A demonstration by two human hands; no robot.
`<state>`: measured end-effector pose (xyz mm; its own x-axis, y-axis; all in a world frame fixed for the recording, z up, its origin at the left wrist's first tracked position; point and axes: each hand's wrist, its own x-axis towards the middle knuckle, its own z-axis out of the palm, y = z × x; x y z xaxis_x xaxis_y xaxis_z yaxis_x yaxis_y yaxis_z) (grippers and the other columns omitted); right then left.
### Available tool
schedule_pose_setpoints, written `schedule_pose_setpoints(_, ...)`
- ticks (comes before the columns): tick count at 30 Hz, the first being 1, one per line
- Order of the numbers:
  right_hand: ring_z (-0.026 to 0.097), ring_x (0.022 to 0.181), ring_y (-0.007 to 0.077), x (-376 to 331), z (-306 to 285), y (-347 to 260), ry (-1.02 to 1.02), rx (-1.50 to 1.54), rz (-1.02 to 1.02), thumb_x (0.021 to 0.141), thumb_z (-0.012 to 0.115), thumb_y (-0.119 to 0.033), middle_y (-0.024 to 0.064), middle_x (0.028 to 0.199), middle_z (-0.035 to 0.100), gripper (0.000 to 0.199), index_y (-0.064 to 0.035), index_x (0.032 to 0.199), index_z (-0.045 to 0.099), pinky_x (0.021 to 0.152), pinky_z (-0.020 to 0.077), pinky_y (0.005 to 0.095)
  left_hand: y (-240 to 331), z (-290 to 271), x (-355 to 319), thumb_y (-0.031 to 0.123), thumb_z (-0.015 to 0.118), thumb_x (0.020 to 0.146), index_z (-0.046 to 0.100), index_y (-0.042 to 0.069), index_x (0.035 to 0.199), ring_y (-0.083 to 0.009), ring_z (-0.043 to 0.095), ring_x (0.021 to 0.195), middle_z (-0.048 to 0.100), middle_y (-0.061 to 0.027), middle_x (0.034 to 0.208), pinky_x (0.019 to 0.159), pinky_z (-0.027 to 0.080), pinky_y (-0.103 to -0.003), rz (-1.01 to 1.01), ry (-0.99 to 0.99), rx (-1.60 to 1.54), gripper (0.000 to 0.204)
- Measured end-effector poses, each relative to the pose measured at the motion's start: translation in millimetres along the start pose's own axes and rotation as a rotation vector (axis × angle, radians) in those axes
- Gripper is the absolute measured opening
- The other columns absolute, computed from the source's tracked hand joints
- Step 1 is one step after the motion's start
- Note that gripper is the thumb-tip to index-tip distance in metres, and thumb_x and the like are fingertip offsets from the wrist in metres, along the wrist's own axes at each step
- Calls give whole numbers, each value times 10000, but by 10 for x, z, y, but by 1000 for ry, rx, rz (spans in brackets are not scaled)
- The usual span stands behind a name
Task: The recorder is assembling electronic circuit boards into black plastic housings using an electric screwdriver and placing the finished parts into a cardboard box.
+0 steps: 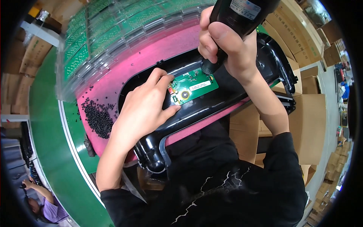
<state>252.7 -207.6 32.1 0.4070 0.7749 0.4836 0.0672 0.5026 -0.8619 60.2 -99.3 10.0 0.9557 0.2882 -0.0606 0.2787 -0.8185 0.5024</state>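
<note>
a small green circuit board is seated in the black plastic housing; it is steadied by the left hand, fingers spread flat, while the black power screwdriver is gripped by the right hand. beyond the housing, green boards are held in clear trays.

Head-worn fisheye; steep, close downward view

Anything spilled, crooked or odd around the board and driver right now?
Nothing stands out. The black screws lie in a loose heap on the pink mat; the green circuit board sits flat in the black housing.
</note>
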Motion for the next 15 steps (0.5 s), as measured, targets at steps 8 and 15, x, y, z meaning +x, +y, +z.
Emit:
schedule_pose_setpoints(8,445,474,115,-225,253,-249,-65,77,-8,983,520,-461,6,617,470,455,-21,1096,488,509,388,280,-127,91,-82,247,792,766,571,30,1266,-387,630,1044,550,-144,1239,878,516,-457,47,88,-51,588)
schedule_pose_setpoints(15,445,469,110,-498,477,-47,-63,174,125,954,541,-538,8,618,480,501,-51,1060,487,488,380,275,-172,101,-170,129,813,741,538,61,1301,-296,630,862,534,-120,1273,800,534,-411,156,143,-147,627)
